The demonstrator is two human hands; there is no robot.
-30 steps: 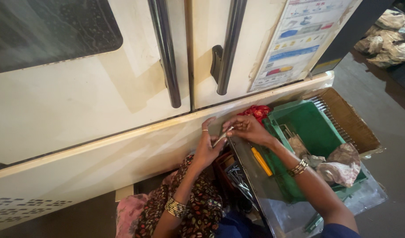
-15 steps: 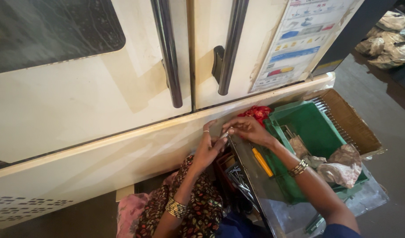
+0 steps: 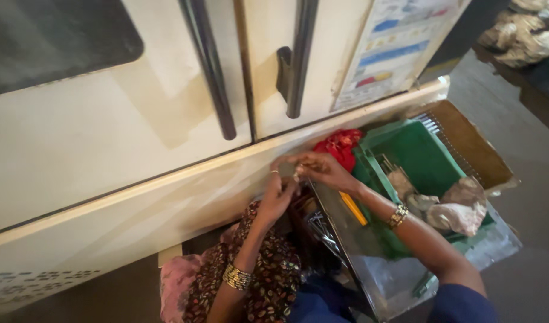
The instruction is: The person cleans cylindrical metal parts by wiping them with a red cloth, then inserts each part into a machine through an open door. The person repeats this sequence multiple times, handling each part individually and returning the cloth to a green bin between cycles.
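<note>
My left hand [image 3: 278, 194] and my right hand [image 3: 320, 168] meet fingertip to fingertip just below the ledge of a cream cabinet [image 3: 137, 197]. Both pinch the top corner of a clear plastic sheet [image 3: 370, 263], which slopes down over my lap and the crate's edge. Something small and pale shows between the fingertips, too small to make out. A yellow-orange stick-shaped tool [image 3: 353, 208] lies under the sheet, near my right wrist. Each wrist wears a gold bangle. A dark patterned cloth [image 3: 268, 281] covers my lap below the left arm.
A green plastic crate [image 3: 427, 149] stands to the right inside a brown cardboard box [image 3: 468, 140], holding crumpled pale rags [image 3: 459, 210]. A red cloth [image 3: 340, 145] sits at its near corner. Dark door handles [image 3: 210, 72] hang above. A pink cloth [image 3: 176, 281] lies lower left.
My hands stay joined at the same spot, with only slight finger movement. The view has shifted a little.
</note>
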